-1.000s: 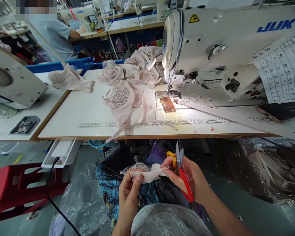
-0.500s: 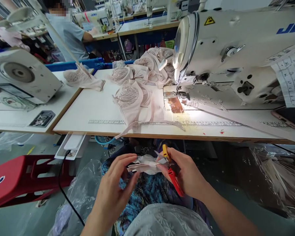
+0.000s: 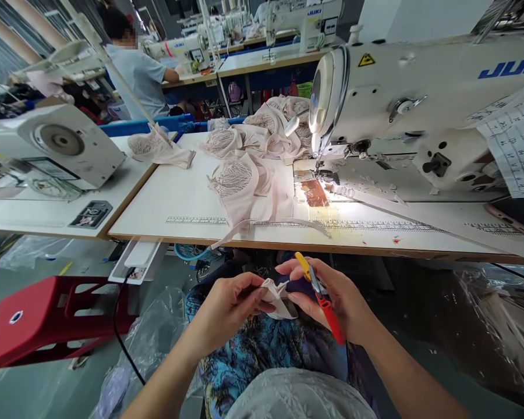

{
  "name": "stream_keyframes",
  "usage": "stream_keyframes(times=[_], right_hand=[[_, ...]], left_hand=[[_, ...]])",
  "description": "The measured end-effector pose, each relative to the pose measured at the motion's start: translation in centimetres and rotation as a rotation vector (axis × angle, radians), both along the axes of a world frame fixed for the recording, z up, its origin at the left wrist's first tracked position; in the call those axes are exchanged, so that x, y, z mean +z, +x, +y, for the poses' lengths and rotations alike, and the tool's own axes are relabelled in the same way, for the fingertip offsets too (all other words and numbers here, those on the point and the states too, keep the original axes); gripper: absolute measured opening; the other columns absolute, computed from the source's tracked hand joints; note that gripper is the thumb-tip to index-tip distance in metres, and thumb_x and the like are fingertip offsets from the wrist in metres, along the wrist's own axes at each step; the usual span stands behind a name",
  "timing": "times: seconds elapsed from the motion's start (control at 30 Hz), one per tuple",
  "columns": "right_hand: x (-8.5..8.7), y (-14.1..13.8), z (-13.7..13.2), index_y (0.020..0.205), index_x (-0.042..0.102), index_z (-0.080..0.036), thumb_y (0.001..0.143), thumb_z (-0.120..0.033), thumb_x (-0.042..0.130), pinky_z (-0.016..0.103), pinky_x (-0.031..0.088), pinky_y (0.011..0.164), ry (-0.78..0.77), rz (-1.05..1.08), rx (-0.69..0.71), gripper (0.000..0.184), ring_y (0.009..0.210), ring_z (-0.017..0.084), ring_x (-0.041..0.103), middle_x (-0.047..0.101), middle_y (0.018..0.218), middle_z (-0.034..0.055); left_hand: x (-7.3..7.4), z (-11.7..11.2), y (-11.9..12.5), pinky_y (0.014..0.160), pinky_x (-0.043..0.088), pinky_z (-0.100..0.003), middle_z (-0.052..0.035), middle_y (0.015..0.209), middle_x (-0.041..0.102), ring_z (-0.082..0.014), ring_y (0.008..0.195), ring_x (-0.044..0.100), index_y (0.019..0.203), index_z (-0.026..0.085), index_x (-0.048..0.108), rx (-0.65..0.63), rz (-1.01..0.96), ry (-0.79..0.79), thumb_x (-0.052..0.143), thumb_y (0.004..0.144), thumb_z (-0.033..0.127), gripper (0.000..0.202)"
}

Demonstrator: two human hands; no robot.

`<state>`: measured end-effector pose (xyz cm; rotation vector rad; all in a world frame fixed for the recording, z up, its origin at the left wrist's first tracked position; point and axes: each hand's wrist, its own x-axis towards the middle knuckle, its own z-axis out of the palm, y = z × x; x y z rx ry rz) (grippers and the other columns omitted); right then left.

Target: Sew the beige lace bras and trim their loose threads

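Over my lap, my left hand pinches a small pale fabric piece by its left side. My right hand grips the same piece at its right edge and also holds red-and-yellow thread snips against the palm, blades pointing up and away. Both hands sit below the front edge of the white sewing table. Beige lace bra cups lie on the table ahead, with a strap hanging over the edge.
A white Juki sewing machine stands at right, its lamp lighting the needle plate. More garments are piled behind. Another machine stands left, a red stool below. Clear plastic bags lie on the floor. A person sits further back.
The fabric piece has been folded smaller between my hands. The snips tilted from pointing left to pointing up. My view shifted slightly right and up.
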<state>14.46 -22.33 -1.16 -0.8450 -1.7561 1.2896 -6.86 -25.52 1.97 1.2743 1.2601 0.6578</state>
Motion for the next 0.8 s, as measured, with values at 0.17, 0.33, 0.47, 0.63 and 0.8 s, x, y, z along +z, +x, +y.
stream_keyframes(times=[0.17,0.33,0.47,0.63,0.8], right_hand=[[-0.1,0.5,0.4,0.101,0.059,-0.023,0.084,-0.016,0.062,0.033,0.057,0.084,0.071,-0.033,0.102,0.019,0.103,0.022,0.067,0.065,0.127,0.0088],[0.4,-0.2,1.9,0.105,0.063,-0.019,0.081,-0.016,0.064,0.039,0.053,0.094,0.235,-0.038,0.252,0.024,0.116,0.027,0.063,0.065,0.130,0.0140],[0.5,-0.6,3.2,0.100,0.066,-0.018,0.083,-0.028,0.067,0.035,0.056,0.083,0.212,-0.028,0.238,0.019,0.099,0.025,0.069,0.070,0.117,0.0118],[1.4,-0.9,3.9,0.103,0.069,-0.019,0.087,-0.035,0.063,0.031,0.055,0.073,0.245,-0.052,0.207,0.023,0.086,0.023,0.069,0.072,0.092,0.0066],[3.1,-1.1,3.7,0.096,0.068,-0.018,0.086,-0.028,0.062,0.025,0.051,0.065,0.325,-0.107,0.161,0.015,0.071,0.015,0.064,0.072,0.088,0.0044]], left_hand=[[0.0,-0.1,0.1,0.071,0.060,-0.028,-0.0090,0.085,0.076,-0.0236,0.080,0.076,0.093,0.015,0.067,0.052,-0.038,0.012,0.059,0.090,0.048,0.034],[0.7,-0.1,0.2,0.067,0.060,-0.025,-0.0060,0.081,0.074,-0.0204,0.073,0.074,0.090,0.016,0.069,0.037,-0.003,0.091,0.061,0.090,0.045,0.030],[1.0,-0.1,0.0,0.067,0.059,-0.024,-0.0072,0.081,0.075,-0.0210,0.073,0.075,0.093,0.015,0.068,0.044,-0.030,0.097,0.060,0.090,0.050,0.036],[1.5,0.0,-0.4,0.064,0.058,-0.023,-0.0089,0.079,0.073,-0.0211,0.073,0.075,0.094,0.014,0.068,0.038,-0.023,0.132,0.059,0.089,0.057,0.044],[2.5,0.1,-0.7,0.058,0.056,-0.022,-0.0089,0.089,0.067,-0.0183,0.071,0.072,0.090,0.013,0.069,0.073,0.002,0.240,0.062,0.090,0.050,0.038]])
